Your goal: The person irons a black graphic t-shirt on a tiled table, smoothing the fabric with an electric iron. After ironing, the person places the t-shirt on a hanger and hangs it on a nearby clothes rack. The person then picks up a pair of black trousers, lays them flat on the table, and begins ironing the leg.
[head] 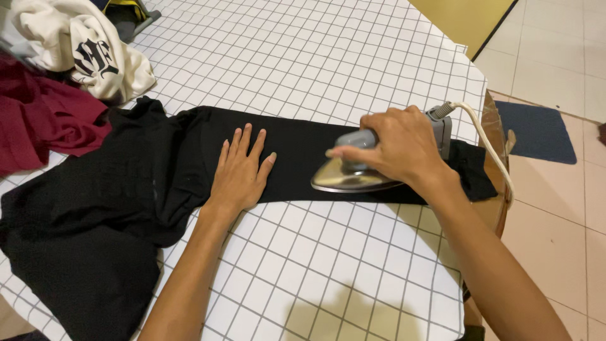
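Observation:
A black garment (113, 208) lies spread across a table covered with a white grid-patterned cloth (315, 252), one long part stretched flat toward the right edge. My left hand (241, 170) rests flat on that stretched part, fingers apart. My right hand (394, 146) grips the grey handle of an electric iron (350, 175), whose shiny soleplate sits on the black fabric just right of my left hand. The iron's white cord (489, 148) runs off the table's right edge.
A dark red garment (44, 123) and a cream garment with a black print (82, 50) are piled at the table's far left. Beyond the right edge is a tiled floor (555, 202) with a dark blue mat (536, 129). A yellow surface (464, 19) stands at the back.

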